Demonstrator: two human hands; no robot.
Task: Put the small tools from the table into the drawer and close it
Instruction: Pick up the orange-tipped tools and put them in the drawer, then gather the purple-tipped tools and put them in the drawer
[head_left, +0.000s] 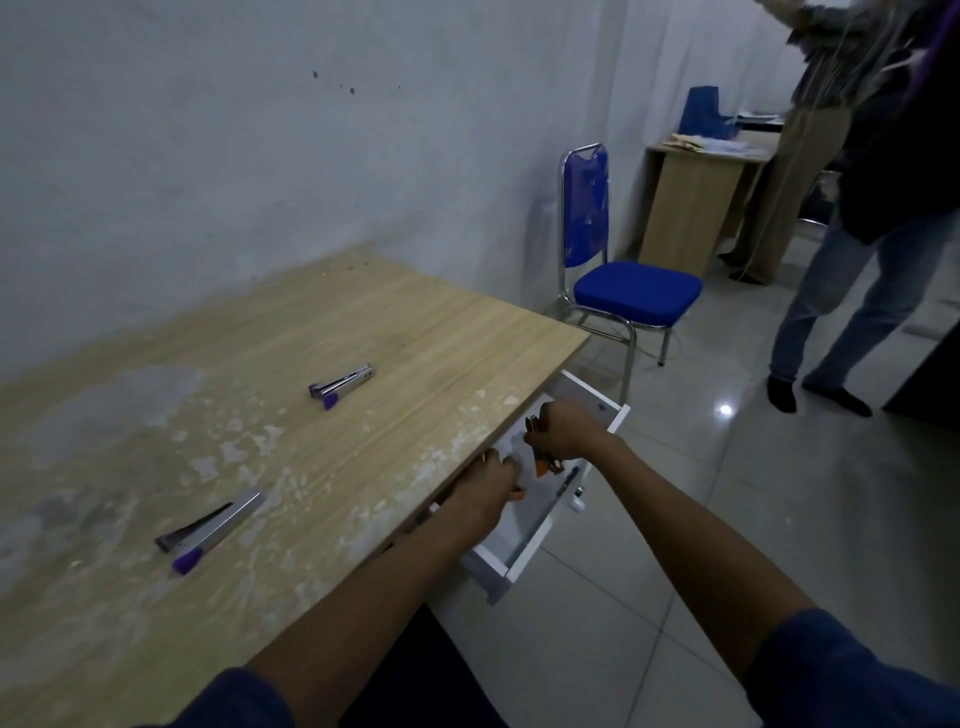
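Note:
A white drawer (519, 553) stands pulled out from under the wooden table's right edge. Both my hands are over it. My right hand (563, 428) is closed around a small tool with metal jaws and orange handles (545, 465). My left hand (485, 491) reaches into the drawer, with something orange showing at its fingertips; whether it grips it is unclear. Two metal staplers with purple ends lie on the table: one near the middle (343, 385), one nearer me on the left (213, 530), lying opened.
The table (260, 338) stands against a grey wall and its top is scuffed with pale patches. A blue chair (618, 270) stands past the table's far corner. Two persons (852, 249) stand on the tiled floor at the right, by a wooden desk (691, 208).

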